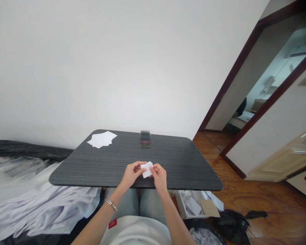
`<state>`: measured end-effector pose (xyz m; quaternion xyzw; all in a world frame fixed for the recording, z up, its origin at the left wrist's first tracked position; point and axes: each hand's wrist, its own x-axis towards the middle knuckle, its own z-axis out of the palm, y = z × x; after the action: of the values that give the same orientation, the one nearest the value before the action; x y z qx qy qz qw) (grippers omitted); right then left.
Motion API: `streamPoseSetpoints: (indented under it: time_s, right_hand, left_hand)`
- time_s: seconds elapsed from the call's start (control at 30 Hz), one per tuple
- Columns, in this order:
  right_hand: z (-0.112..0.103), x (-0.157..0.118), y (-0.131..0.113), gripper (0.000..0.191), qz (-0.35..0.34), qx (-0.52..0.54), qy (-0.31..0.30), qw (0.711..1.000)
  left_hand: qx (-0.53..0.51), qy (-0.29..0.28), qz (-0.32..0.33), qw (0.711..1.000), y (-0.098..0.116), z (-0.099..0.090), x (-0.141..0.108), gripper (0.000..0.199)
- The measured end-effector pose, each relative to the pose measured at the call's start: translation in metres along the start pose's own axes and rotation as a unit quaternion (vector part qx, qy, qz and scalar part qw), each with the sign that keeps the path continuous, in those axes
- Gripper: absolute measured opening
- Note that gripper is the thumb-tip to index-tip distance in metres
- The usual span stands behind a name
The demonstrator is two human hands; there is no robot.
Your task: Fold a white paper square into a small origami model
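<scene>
Small white paper slips [147,169] sit between both hands, over the near edge of the desk [183,153]. Left hand [130,174] pinches their left side, right hand [160,175] their right; both touching, neither nearer. Slips look near-square, tilted, top ones slightly fanned; no clear long axis. Loose white paper pile [101,139]: ahead-left of hands, well apart, left hand nearer. Pixelated dark object [145,139]: straight ahead, right of the hands-to-pile line, so not in that path. White wall [142,85] beyond. Open box [181,208] of paper: below, right of the right hand.
</scene>
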<state>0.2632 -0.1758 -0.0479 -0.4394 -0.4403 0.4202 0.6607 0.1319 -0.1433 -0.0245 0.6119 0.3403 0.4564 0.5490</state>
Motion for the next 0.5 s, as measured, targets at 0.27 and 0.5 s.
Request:
streamPoseSetpoints:
  time_s: [0.27, 0.5]
  right_hand:
    - [-0.0001, 0.0003, 0.0018, 0.020, -0.004, 0.003, 0.001, 1.000]
    - [-0.0016, -0.0015, -0.0003, 0.019, -0.013, 0.016, -0.019, 1.000]
  left_hand:
    - [-0.009, 0.009, 0.014, 1.000, -0.0017, -0.0009, 0.0003, 0.020]
    - [-0.022, 0.014, -0.002, 1.000, -0.0031, -0.0026, 0.0012, 0.018]
